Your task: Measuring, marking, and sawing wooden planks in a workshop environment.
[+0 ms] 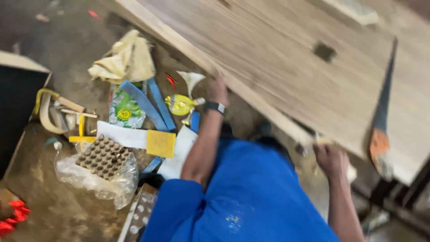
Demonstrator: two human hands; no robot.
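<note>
Both hands on the near edge of a big wooden board, mid-shift.

Head view: the left hand (218,91) presses the board (286,67) at its edge, the right hand (330,159) grips lower down; blur hides how either hand's fingers sit. The step looks like repositioning the board, and the next move calls for a steady two-handed hold. A handsaw (382,116) lies on it near the right edge and could slide. Left, the floor (58,201) is crowded: yellow sponge (161,143), blue straps (152,105), plastic bag (96,172).
</note>
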